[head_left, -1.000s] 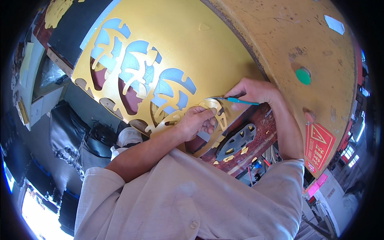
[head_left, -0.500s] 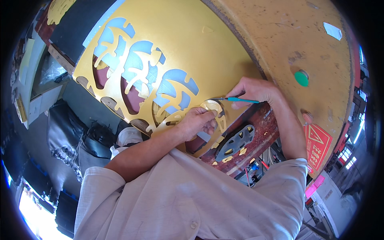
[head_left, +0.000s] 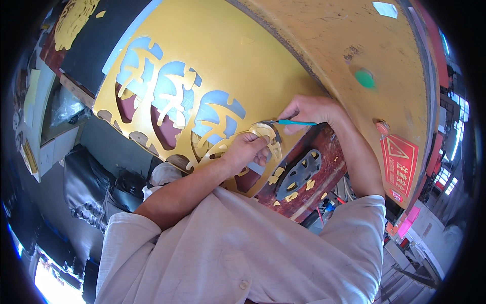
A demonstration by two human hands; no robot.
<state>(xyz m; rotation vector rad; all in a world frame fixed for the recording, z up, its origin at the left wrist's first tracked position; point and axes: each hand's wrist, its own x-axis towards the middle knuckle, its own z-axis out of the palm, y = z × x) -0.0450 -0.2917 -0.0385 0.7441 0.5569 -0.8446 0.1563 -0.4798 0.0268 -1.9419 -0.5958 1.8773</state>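
Observation:
A yellow sheet (head_left: 243, 55) with rows of curved cut-outs lies in front of me. My left hand (head_left: 247, 151) is closed at its near edge, thumb and fingers pinching a curved, rounded yellow piece (head_left: 260, 130). Whether that piece is still joined to the sheet, I cannot tell. My right hand (head_left: 310, 112) grips a slim tool with a teal handle (head_left: 297, 122). Its thin dark tip points left and lies at the top of the pinched piece, just above my left fingers. Blue (head_left: 217, 109) and maroon (head_left: 166, 133) surfaces show through the cut-outs.
A grey, sole-shaped part with holes (head_left: 298, 175) rests on a worn red board (head_left: 329, 161), with yellow scraps (head_left: 291, 196) about it. An orange-brown machine body (head_left: 324, 45) with a green button (head_left: 364, 78), a red button (head_left: 381, 127) and a red warning label (head_left: 400, 159) rises at the right.
The whole view has shifted and turned slightly. Both hands keep their grips; the tool tip stays at the pinched piece.

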